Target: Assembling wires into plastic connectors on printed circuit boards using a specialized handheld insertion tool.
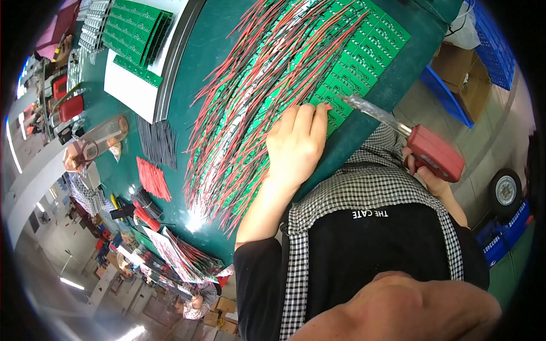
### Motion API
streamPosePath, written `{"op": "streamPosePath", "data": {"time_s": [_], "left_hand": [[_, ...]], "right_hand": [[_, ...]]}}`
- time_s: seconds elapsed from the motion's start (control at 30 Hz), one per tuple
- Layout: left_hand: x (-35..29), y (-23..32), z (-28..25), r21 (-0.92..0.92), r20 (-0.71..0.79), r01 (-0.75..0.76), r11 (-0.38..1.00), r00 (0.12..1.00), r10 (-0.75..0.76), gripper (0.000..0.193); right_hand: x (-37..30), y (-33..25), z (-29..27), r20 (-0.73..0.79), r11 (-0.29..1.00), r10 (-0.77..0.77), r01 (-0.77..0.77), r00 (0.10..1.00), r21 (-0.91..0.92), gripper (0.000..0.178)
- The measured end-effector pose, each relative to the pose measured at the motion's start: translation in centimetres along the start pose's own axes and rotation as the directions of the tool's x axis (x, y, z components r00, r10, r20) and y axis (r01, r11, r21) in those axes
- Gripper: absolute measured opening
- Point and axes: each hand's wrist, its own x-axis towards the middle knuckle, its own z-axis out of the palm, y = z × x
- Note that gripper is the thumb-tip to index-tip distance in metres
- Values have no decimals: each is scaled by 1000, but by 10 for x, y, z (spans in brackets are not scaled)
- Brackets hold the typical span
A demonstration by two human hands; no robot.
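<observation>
Green circuit boards [364, 57] lie across the table in front of me, mostly covered by long red and black wires [273, 96]. My left hand [298, 142] rests over the wires near the boards' close edge. Its fingers are closed, and a short red wire end [328, 106] shows at the fingertips. In my right hand [429, 177] is a red soldering gun [437, 153]. Its metal barrel points left, and the tip [347, 99] sits just above the boards, beside my left fingertips. Whether the tip touches a board, I cannot tell.
Left of the boards lie bundles of black wires [156, 142] and red wires [152, 179]. Farther off stand stacked green boards [133, 34] and a clear bottle [108, 136]. Blue crates [492, 45] and a cardboard box [466, 74] are on the floor at the right.
</observation>
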Motion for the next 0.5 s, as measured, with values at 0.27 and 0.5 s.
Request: {"op": "streamPosePath", "data": {"time_s": [0.27, 0.5], "left_hand": [[0, -1, 5, -14, -55, -25, 1000, 998, 24, 16], [-1, -2, 7, -15, -47, -32, 999, 998, 32, 16]], "right_hand": [[14, -5, 4, 59, 954, -156, 166, 986, -248, 62], [24, -8, 0, 187, 777, -308, 360, 933, -516, 62]]}}
